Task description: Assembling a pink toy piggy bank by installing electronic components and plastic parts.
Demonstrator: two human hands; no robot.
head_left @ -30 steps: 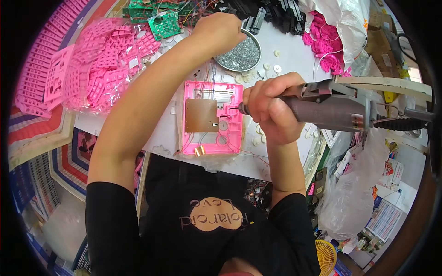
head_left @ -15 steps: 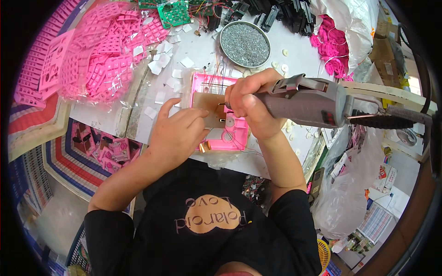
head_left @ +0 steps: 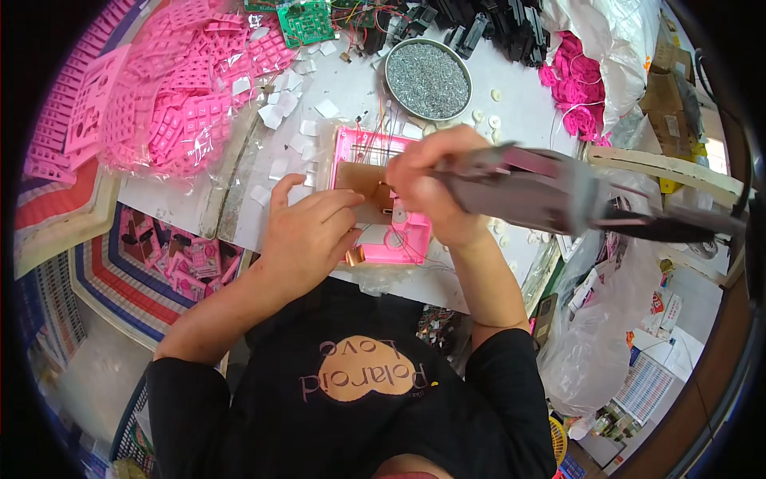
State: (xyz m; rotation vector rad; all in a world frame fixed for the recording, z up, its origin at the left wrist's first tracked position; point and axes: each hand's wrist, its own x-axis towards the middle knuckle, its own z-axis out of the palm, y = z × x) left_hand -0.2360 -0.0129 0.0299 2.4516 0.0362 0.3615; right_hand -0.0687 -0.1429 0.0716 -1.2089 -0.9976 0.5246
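Observation:
A pink plastic casing (head_left: 409,254) lies on the worktable in front of me, with a brown circuit board (head_left: 359,177) in it and thin wires trailing over it. My left hand (head_left: 309,231) rests at the casing's left side, fingertips touching the board, outer finger raised and fingers apart. A grey electric screwdriver (head_left: 519,188) is gripped in my right hand (head_left: 443,188), held sideways and blurred by motion. Its tip points toward the board, partly hidden by my fingers. Beside my left thumb is a small gold-coloured piece (head_left: 355,255).
Beyond the casing stands a round metal dish (head_left: 469,100) full of screws. Bagged pink keypads (head_left: 183,104) fill the left; green circuit boards (head_left: 307,22) and black plastic parts (head_left: 511,24) lie at the back. White paper pieces (head_left: 279,112) and pink cords (head_left: 576,84) flank the work.
The screwdriver's rear end has swung slightly, and the tool and my right hand are now blurred. My left hand has barely moved.

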